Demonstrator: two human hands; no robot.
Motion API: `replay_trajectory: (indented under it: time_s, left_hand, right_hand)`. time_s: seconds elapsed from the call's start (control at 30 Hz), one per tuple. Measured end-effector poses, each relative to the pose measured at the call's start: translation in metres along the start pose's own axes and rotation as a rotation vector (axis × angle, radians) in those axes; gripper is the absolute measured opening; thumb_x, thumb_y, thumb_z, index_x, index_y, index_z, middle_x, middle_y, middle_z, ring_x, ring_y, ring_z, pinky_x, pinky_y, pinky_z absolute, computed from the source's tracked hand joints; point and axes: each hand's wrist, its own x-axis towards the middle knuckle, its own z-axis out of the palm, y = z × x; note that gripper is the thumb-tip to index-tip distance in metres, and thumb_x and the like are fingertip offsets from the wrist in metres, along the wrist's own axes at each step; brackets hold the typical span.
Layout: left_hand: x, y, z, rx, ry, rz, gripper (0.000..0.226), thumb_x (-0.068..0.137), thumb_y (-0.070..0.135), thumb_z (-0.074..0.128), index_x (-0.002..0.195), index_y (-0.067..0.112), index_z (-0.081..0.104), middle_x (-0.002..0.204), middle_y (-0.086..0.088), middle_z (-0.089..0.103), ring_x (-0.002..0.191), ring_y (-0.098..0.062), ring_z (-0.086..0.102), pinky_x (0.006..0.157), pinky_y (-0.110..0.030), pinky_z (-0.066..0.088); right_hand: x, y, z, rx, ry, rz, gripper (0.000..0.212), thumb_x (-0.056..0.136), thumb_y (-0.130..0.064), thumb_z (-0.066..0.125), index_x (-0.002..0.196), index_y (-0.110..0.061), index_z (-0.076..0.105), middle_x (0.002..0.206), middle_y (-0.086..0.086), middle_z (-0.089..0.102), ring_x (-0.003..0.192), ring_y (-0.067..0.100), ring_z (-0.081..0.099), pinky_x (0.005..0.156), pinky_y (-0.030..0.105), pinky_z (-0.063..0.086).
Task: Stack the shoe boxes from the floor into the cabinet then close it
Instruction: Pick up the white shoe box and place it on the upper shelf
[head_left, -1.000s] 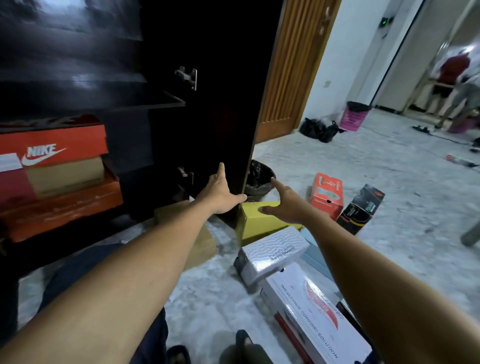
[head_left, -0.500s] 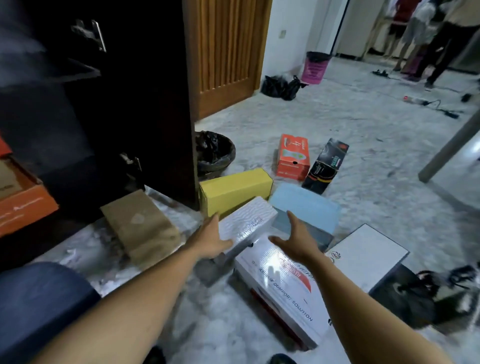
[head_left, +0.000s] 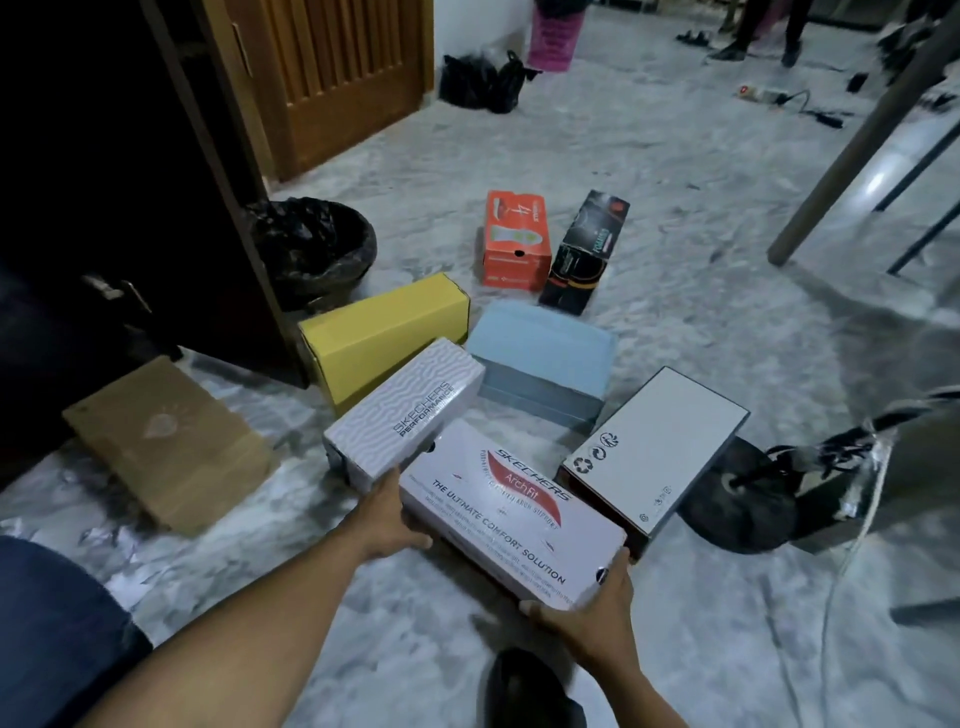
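Observation:
A white Skechers Arch Fit shoe box lies on the floor in front of me. My left hand grips its left end and my right hand grips its near right corner. Around it lie a grey patterned Skechers box, a yellow box, a light blue box, a white box, an orange box, a black box and a brown cardboard box. The dark cabinet stands open at the left.
A bin lined with a black bag sits beside the cabinet door. A wooden door is behind it. A table leg slants at the right, a dark bag lies near the white box. People's legs stand far back.
My view dropped from the cabinet to the floor. Both hands came down from the cabinet door and closed on the ends of the white Arch Fit box.

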Motion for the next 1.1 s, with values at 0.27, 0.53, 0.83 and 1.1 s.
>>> replay_trajectory:
  time_s: [0.27, 0.53, 0.83, 1.1]
  left_hand:
    - [0.017, 0.006, 0.012, -0.060, 0.061, 0.012, 0.122, 0.026, 0.050, 0.091, 0.135, 0.033, 0.039, 0.128, 0.010, 0.057, 0.114, -0.017, 0.059, 0.068, -0.035, 0.058]
    - [-0.023, 0.040, -0.009, -0.085, 0.203, 0.186, 0.128, 0.021, 0.065, 0.093, 0.138, 0.041, 0.049, 0.116, 0.005, 0.050, 0.114, -0.014, 0.049, 0.102, -0.032, 0.045]
    - [-0.099, 0.040, -0.101, -0.154, 0.498, 0.182, 0.162, 0.008, 0.081, 0.083, 0.154, 0.033, 0.030, 0.145, -0.005, 0.045, 0.141, -0.025, 0.037, 0.114, -0.041, 0.036]
    - [-0.248, 0.010, -0.239, -0.159, 0.908, 0.084, 0.136, 0.013, 0.079, 0.086, 0.138, 0.034, 0.056, 0.110, 0.005, 0.056, 0.111, -0.017, 0.054, 0.102, -0.036, 0.047]
  right_hand:
    - [0.000, 0.005, -0.001, 0.216, 0.050, -0.120, 0.104, 0.046, -0.019, 0.098, 0.128, -0.035, 0.035, 0.120, -0.015, 0.061, 0.112, 0.004, 0.062, 0.088, 0.034, 0.056]
    - [-0.028, -0.020, -0.027, 0.238, 0.096, -0.059, 0.117, 0.041, -0.051, 0.097, 0.137, -0.055, 0.031, 0.119, -0.027, 0.062, 0.104, -0.008, 0.061, 0.080, 0.016, 0.049]
    - [-0.031, -0.111, -0.028, 0.191, -0.068, -0.321, 0.105, 0.039, -0.064, 0.091, 0.130, -0.046, 0.041, 0.110, -0.031, 0.067, 0.102, -0.010, 0.064, 0.075, 0.017, 0.055]
    - [-0.039, -0.275, 0.024, 0.168, -0.328, -0.678, 0.095, 0.051, -0.040, 0.096, 0.132, -0.033, 0.046, 0.110, -0.024, 0.068, 0.104, -0.003, 0.065, 0.078, 0.019, 0.054]
